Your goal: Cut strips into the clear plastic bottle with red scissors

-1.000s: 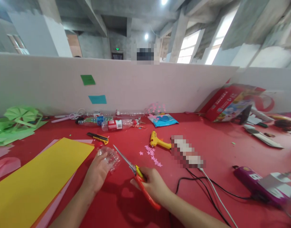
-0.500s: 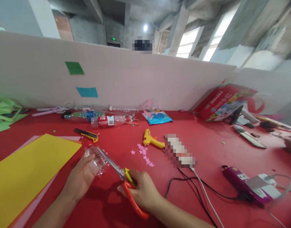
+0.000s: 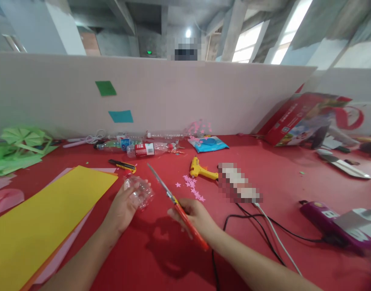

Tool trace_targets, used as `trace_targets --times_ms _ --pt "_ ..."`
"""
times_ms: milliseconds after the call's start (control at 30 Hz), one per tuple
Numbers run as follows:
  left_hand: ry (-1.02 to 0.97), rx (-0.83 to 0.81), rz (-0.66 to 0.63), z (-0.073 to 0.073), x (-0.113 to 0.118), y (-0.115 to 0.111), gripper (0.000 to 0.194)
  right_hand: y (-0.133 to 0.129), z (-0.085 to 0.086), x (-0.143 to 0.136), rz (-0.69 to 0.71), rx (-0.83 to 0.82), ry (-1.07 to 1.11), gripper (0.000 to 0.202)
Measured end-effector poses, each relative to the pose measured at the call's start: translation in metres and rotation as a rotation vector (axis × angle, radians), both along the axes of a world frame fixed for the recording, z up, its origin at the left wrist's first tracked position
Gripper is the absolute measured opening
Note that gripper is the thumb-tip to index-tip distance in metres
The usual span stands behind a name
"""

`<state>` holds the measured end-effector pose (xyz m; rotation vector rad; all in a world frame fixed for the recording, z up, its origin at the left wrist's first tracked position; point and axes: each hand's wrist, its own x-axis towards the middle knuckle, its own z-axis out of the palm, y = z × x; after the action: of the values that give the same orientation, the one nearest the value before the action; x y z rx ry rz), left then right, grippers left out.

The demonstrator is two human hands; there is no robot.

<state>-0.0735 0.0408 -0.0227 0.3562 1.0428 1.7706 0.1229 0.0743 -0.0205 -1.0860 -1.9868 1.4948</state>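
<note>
My left hand [image 3: 124, 204] is closed around a cut piece of clear plastic bottle [image 3: 143, 194], its red cap end pointing away from me. My right hand [image 3: 194, 218] grips a pair of scissors [image 3: 176, 200] with red and yellow handles. The scissors are turned edge-on, with the blades pointing up and to the left. A gap separates the blades from the bottle piece. Just beyond the left hand lies a yellow and black utility knife [image 3: 124, 165].
Yellow paper sheets [image 3: 55, 214] lie at left, green paper shapes [image 3: 26, 139] behind. Bottles [image 3: 145, 149] lie along the white partition [image 3: 179, 93]. Further right are a yellow glue gun [image 3: 200, 169], pink stars [image 3: 191, 184], a blue packet [image 3: 209, 144], a purple power block [image 3: 324, 222] and cables [image 3: 270, 224].
The scissors have come away from the bottle piece and turned edge-on. My left hand still holds the piece, now turned. The whole view has shifted slightly.
</note>
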Motion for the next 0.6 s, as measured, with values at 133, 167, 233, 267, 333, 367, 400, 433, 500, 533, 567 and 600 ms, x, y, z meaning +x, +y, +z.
trace_targets --times_ms 133,167,233,267,333,367,400,433,500,533,567,600 --pt "0.028 0.047 0.002 0.003 -0.001 0.001 0.026 0.006 0.017 0.007 -0.009 -0.015 0.056 0.053" --pt "0.030 0.046 -0.005 0.006 0.000 0.001 0.026 0.008 0.022 0.009 -0.017 -0.020 0.066 0.052" --pt "0.038 0.044 -0.035 0.013 0.003 0.005 0.024 0.010 0.033 0.014 -0.007 -0.059 0.104 0.049" --pt "0.032 0.039 -0.055 0.016 0.004 0.008 0.024 0.011 0.039 0.016 0.013 -0.071 0.104 0.048" --pt "0.015 0.052 -0.060 0.022 0.008 0.019 0.023 0.014 0.047 0.020 0.051 -0.064 0.037 0.047" --pt "0.020 0.055 -0.051 0.023 0.010 0.027 0.023 0.015 0.050 0.021 0.071 -0.044 -0.007 0.047" --pt "0.037 0.071 -0.068 0.024 0.011 0.035 0.023 0.017 0.052 0.023 0.085 -0.025 -0.046 0.048" --pt "0.046 0.096 -0.077 0.022 0.013 0.043 0.021 0.019 0.052 0.024 0.097 -0.009 -0.073 0.048" --pt "0.013 0.095 -0.035 0.017 0.014 0.059 0.019 0.024 0.049 0.025 0.107 0.000 -0.087 0.049" --pt "-0.016 0.087 -0.005 0.012 0.014 0.066 0.017 0.026 0.047 0.026 0.113 -0.002 -0.085 0.049" --pt "-0.026 0.077 0.004 0.007 0.013 0.070 0.016 0.028 0.043 0.028 0.120 -0.002 -0.086 0.049" --pt "-0.030 0.072 0.009 0.002 0.013 0.074 0.014 0.030 0.040 0.030 0.131 0.003 -0.087 0.049"
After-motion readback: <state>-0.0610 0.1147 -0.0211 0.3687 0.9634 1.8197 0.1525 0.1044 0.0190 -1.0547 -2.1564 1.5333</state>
